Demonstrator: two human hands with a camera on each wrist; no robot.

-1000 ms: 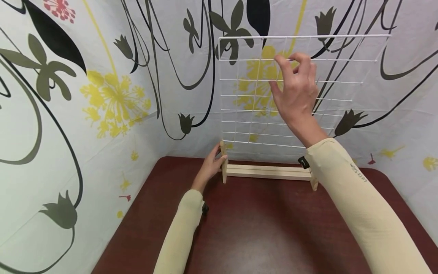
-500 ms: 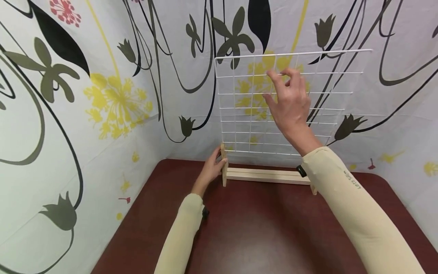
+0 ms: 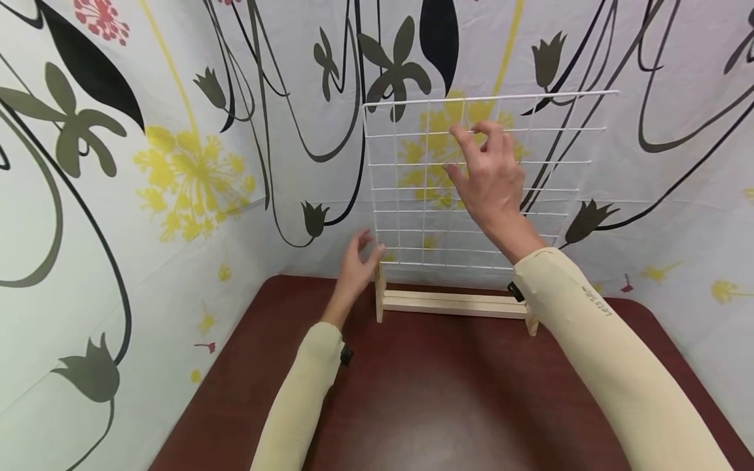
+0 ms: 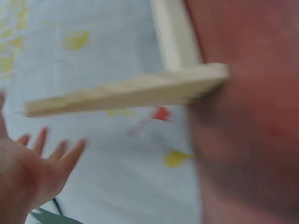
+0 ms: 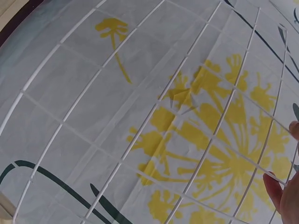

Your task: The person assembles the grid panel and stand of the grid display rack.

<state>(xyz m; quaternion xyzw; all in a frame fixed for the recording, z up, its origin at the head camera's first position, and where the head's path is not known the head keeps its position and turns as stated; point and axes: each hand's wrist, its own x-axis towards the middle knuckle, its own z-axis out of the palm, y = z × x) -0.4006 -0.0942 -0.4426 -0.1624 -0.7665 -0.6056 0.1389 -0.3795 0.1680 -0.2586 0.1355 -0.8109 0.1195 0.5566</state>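
Note:
A white wire grid panel [image 3: 412, 102] is held up over a pale wooden stand [image 3: 453, 304] at the back of the table. My right hand [image 3: 489, 173] grips the panel's wires in its upper middle, thumb and fingers bent at the mesh; in the right wrist view only fingertips [image 5: 275, 191] show at the edge. The panel's lower edge hangs above the stand's crossbar, its lower left corner close to the left upright [image 4: 126, 95]. My left hand [image 3: 355, 265] is beside that upright, holding nothing, fingers spread apart from the wood in the left wrist view. My right forearm partly hides the right upright.
The dark red-brown table [image 3: 412, 392] has rounded back corners. A white cloth [image 3: 235, 163] with printed flowers and stems hangs close behind and at both sides of the table.
The wire panel has come down and slightly left in my right hand. My left hand has let go of the left upright and lifted a little up and left.

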